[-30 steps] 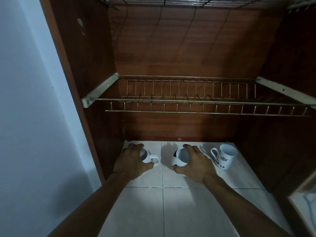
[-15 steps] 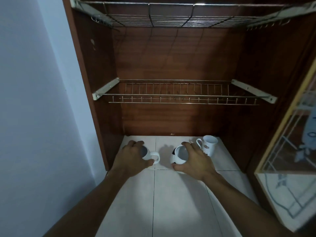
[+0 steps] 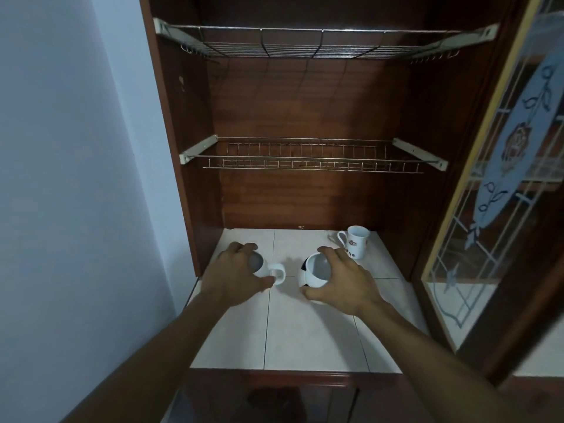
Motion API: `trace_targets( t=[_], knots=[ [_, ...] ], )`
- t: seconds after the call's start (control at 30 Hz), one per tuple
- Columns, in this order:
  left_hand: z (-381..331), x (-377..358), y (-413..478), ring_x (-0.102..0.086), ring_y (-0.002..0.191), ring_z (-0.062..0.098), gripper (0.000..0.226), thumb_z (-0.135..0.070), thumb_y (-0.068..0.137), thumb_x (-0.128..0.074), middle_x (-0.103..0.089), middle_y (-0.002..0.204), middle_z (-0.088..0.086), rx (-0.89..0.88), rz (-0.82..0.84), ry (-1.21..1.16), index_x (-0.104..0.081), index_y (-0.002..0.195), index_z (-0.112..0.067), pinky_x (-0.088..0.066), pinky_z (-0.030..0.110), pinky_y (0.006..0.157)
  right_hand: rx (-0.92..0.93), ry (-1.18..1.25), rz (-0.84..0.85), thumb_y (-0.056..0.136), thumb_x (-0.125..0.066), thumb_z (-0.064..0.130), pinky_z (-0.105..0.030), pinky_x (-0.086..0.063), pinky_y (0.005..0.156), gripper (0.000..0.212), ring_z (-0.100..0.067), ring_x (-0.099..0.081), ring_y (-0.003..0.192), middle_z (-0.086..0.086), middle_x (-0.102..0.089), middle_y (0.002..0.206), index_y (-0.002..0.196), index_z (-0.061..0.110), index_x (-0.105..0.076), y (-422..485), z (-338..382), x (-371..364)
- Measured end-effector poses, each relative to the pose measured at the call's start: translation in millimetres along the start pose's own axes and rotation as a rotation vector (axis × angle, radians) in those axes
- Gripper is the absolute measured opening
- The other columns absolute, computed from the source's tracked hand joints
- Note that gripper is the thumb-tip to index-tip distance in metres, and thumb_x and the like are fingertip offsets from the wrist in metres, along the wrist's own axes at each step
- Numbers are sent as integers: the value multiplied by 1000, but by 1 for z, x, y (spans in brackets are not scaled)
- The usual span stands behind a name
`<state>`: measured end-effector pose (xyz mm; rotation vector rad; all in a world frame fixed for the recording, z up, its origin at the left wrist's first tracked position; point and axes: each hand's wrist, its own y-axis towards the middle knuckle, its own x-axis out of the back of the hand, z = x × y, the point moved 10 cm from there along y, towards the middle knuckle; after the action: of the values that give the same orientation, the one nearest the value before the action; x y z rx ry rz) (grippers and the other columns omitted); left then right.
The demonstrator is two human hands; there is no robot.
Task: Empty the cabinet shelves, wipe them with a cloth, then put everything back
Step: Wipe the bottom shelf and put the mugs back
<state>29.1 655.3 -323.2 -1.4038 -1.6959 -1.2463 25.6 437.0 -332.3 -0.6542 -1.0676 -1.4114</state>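
On table (image 3: 305,331) below lower wire rack (image 3: 311,161), left grip (image 3: 236,271) holds white mug (image 3: 264,270), right grip (image 3: 341,279) holds football mug (image 3: 316,273); both mugs unmoved since 1 s ago, lift likely next.

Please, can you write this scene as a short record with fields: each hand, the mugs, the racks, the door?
left hand: grips the small white mug from above
right hand: grips the black-and-white mug over its rim
third mug: upright, back right on the tiled counter, untouched
upper rack: wire, near the cabinet top
lower rack: wire, above the mugs
glass door: open, at the right
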Motion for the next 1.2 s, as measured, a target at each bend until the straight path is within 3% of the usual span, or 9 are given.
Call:
trace_targets(
  t=[0.27,0.67,0.83,1.2],
  knots=[
    [-9,22,-53,-55,115,22,84,-63,68,-73,-50,137,-1,-9,-6,24,-46,138,-26,-49,37,91,8,-8,-12,64,-70,63,-34,-46,87,89,-20,-55,116,11,-45,140,140,31,-36,-53,14,14],
    [-41,28,-153,-52,120,21,83,-64,68,-72,-51,140,-2,-48,24,4,-47,137,-26,-47,39,98,-29,-21,-5,62,-68,69,-36,-47,93,91,-18,-53,117,11,-47,138,139,33,-36,-170,8,44],
    [-87,15,-185,-56,115,22,90,-71,59,-61,-56,134,-1,-108,52,-35,-50,135,-24,-49,38,92,-67,-60,-4,65,-67,72,-36,-46,94,92,-18,-53,119,12,-43,141,142,34,-33,-217,-24,71],
    [-226,-29,-225,-54,116,21,90,-71,60,-62,-53,134,-2,-122,72,-92,-49,136,-25,-48,38,91,-85,-89,-38,64,-68,71,-35,-51,89,90,-16,-53,113,10,-48,136,138,32,-37,-280,-143,147]
  ],
)
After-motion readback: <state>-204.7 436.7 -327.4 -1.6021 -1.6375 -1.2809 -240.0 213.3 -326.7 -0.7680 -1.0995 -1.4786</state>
